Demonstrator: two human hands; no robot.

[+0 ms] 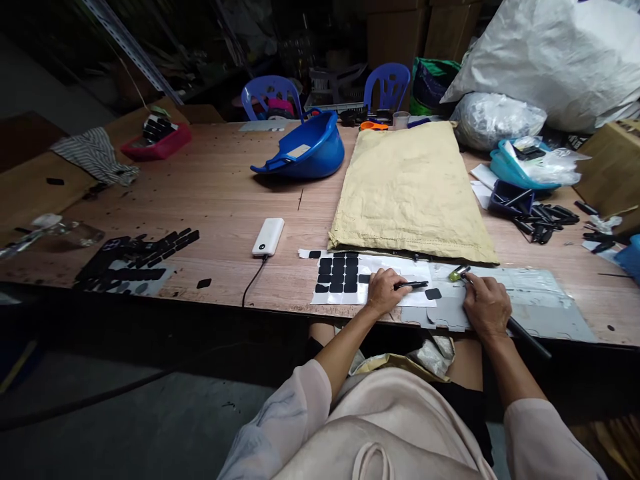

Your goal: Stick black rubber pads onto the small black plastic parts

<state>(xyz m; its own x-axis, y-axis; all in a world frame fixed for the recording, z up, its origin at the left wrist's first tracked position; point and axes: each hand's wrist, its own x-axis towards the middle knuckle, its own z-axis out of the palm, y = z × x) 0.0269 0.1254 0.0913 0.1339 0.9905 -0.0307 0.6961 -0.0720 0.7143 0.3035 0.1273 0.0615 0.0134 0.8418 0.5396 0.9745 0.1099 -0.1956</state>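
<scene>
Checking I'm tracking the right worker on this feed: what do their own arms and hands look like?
The left hand and right hand are bare: no gloves, and no watch shows. The forearms are uncovered. The left sleeve and right sleeve are loose, pale pink fabric ending near the elbows, without markings.

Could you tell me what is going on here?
A seated person works at the near edge of a wooden table. Their left hand pinches a thin black strip over a white backing sheet carrying a grid of black rectangular pads. Their right hand grips a long black rod, its tip by a small yellow-green piece on a flat grey sheet. One loose black pad lies between the hands.
</scene>
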